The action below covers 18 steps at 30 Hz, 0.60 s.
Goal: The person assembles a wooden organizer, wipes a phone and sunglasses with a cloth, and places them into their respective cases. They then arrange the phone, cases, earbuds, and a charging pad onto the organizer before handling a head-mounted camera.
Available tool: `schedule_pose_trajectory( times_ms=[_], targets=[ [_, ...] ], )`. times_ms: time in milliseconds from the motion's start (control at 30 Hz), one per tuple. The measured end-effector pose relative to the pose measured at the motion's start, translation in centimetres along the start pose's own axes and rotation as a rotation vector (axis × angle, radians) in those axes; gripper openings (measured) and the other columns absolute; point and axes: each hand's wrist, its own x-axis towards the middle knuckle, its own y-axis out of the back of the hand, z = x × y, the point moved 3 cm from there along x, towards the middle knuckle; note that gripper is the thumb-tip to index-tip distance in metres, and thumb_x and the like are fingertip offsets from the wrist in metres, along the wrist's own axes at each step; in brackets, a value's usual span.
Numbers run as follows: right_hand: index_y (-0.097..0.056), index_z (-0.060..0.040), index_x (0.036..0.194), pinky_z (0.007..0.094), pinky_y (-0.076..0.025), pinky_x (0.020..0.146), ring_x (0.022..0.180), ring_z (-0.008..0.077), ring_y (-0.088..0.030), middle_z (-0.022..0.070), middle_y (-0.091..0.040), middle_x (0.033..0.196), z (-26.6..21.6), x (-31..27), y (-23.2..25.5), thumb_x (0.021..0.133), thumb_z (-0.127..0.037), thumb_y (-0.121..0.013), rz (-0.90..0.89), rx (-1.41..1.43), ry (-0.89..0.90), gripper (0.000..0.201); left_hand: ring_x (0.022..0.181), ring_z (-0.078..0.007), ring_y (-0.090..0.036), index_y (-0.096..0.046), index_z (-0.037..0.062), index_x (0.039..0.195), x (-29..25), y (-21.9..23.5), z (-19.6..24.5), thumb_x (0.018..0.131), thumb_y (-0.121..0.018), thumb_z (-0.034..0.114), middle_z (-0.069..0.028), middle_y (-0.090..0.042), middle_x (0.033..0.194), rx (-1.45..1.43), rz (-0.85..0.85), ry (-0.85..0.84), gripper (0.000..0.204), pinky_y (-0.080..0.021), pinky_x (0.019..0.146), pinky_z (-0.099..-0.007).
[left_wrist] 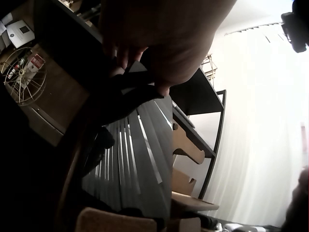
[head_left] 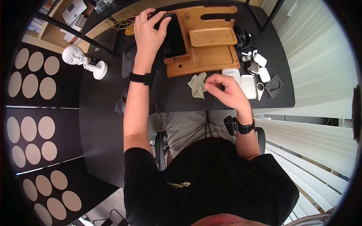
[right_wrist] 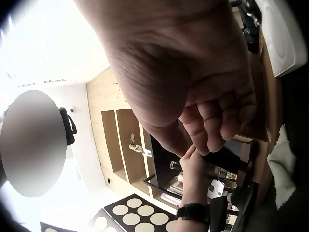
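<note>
A black flat-screened device (head_left: 175, 37) leans on the left part of a wooden stand (head_left: 177, 71); its screen (left_wrist: 140, 159) reflects striped light in the left wrist view. My left hand (head_left: 149, 34) has its thumb and fingers at the device's top edge and grips it there; in the left wrist view the hand (left_wrist: 169, 43) partly hides that edge. My right hand (head_left: 226, 89), fingers loosely bent, hovers beside a crumpled grey-green cloth (head_left: 197, 86). From the right wrist, the hand (right_wrist: 193, 82) shows nothing in its fingers, and the cloth (right_wrist: 282, 166) lies apart from them.
Right of the stand are black headphones (head_left: 244, 37), earbuds, a white case (head_left: 260, 59), a white tray (head_left: 249, 86) and a dark tray (head_left: 274, 86). A white figure stand (head_left: 100, 70) stands at the desk's left. A cable (head_left: 155, 101) hangs over the front edge.
</note>
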Motion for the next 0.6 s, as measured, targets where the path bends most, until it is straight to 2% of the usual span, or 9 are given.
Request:
schedule_pose_trajectory(
  times_ms=[33, 100, 133, 233, 367, 433, 467, 533, 600],
  targets=[
    [-0.069, -0.0022, 0.095, 0.0242, -0.044, 0.061, 0.065, 0.0061, -0.053, -0.0015, -0.064, 0.073, 0.0, 0.0, -0.1, 0.093, -0.018, -0.07, -0.007, -0.023, -0.016, 0.016, 0.099, -0.0295, -0.061, -0.078, 0.0087, 0.101, 0.1, 0.3, 0.1, 0.08, -0.081, 0.023, -0.0096, -0.066, 0.11, 0.002, 0.002, 0.001, 0.025, -0.05, 0.086, -0.0412],
    [-0.069, -0.002, 0.096, 0.025, -0.044, 0.06, 0.064, 0.0076, -0.054, -0.0001, -0.064, 0.072, -0.1, -0.1, -0.3, 0.093, -0.018, -0.07, -0.018, -0.053, 0.013, 0.016, 0.104, -0.0322, -0.062, -0.077, 0.0083, 0.107, -0.1, 1.8, 0.4, 0.081, -0.08, 0.021, -0.0119, -0.067, 0.114, -0.067, 0.108, -0.04, 0.029, -0.05, 0.09, -0.042],
    [-0.069, -0.0017, 0.097, 0.0258, -0.045, 0.059, 0.063, 0.0092, -0.055, 0.0012, -0.064, 0.072, -0.2, -0.1, -0.4, 0.092, -0.017, -0.07, -0.023, -0.081, 0.041, 0.016, 0.105, -0.0324, -0.062, -0.075, 0.0063, 0.11, -0.3, 3.2, 0.4, 0.081, -0.08, 0.019, -0.0128, -0.067, 0.117, -0.104, 0.086, -0.003, 0.031, -0.049, 0.092, -0.0402],
    [-0.069, -0.0014, 0.099, 0.027, -0.046, 0.059, 0.062, 0.0121, -0.057, 0.0045, -0.064, 0.071, -0.5, -0.3, -0.4, 0.091, -0.018, -0.071, -0.049, -0.104, 0.02, 0.018, 0.102, -0.0309, -0.066, -0.074, 0.0026, 0.107, -1.5, 8.3, -0.2, 0.084, -0.077, 0.014, -0.0133, -0.07, 0.11, -0.101, -0.014, 0.036, 0.025, -0.051, 0.091, -0.0369],
    [-0.068, -0.0013, 0.103, 0.0309, -0.047, 0.058, 0.061, 0.0186, -0.061, 0.0091, -0.065, 0.072, 0.1, 0.2, -0.7, 0.09, -0.02, -0.071, -0.038, -0.151, 0.004, 0.023, 0.097, -0.0316, -0.069, -0.073, -0.0002, 0.104, -6.3, 14.3, -4.9, 0.087, -0.075, 0.016, -0.016, -0.071, 0.101, 0.018, -0.416, 0.266, 0.024, -0.053, 0.087, -0.0364],
    [-0.066, -0.0019, 0.11, 0.038, -0.05, 0.062, 0.067, 0.0292, -0.064, 0.0145, -0.066, 0.076, 0.2, 0.5, -1.3, 0.087, -0.022, -0.072, -0.005, -0.292, 0.019, 0.031, 0.089, -0.0284, -0.072, -0.072, -0.0013, 0.102, -9.9, 16.9, -6.3, 0.087, -0.075, 0.019, -0.0148, -0.072, 0.089, 0.139, -0.597, 0.504, 0.026, -0.054, 0.08, -0.0351],
    [-0.066, -0.0019, 0.11, 0.038, -0.05, 0.062, 0.067, 0.0292, -0.064, 0.0145, -0.066, 0.076, 0.3, 0.7, -1.6, 0.087, -0.022, -0.072, -0.005, -0.287, 0.02, 0.031, 0.089, -0.0284, -0.072, -0.072, -0.0013, 0.102, -11.0, 18.0, -6.6, 0.087, -0.075, 0.019, -0.0148, -0.072, 0.089, 0.143, -0.6, 0.503, 0.026, -0.054, 0.08, -0.0351],
    [-0.063, -0.0024, 0.117, 0.0455, -0.051, 0.068, 0.078, 0.0384, -0.066, 0.0186, -0.068, 0.083, 0.2, 1.0, -2.4, 0.085, -0.023, -0.073, -0.051, -0.476, 0.099, 0.04, 0.076, -0.024, -0.071, -0.071, -0.0012, 0.098, -13.7, 19.3, -7.5, 0.084, -0.078, 0.022, -0.0126, -0.071, 0.077, 0.169, -0.794, 0.729, 0.028, -0.054, 0.071, -0.0339],
    [-0.062, -0.0024, 0.118, 0.0471, -0.052, 0.071, 0.082, 0.0396, -0.067, 0.0193, -0.069, 0.086, 0.8, 1.2, -3.1, 0.084, -0.023, -0.073, -0.082, -0.541, 0.099, 0.042, 0.072, -0.0223, -0.07, -0.071, -0.0012, 0.096, -15.8, 20.0, -7.6, 0.083, -0.079, 0.024, -0.0122, -0.07, 0.075, 0.159, -0.823, 0.772, 0.029, -0.053, 0.068, -0.0335]
  ],
)
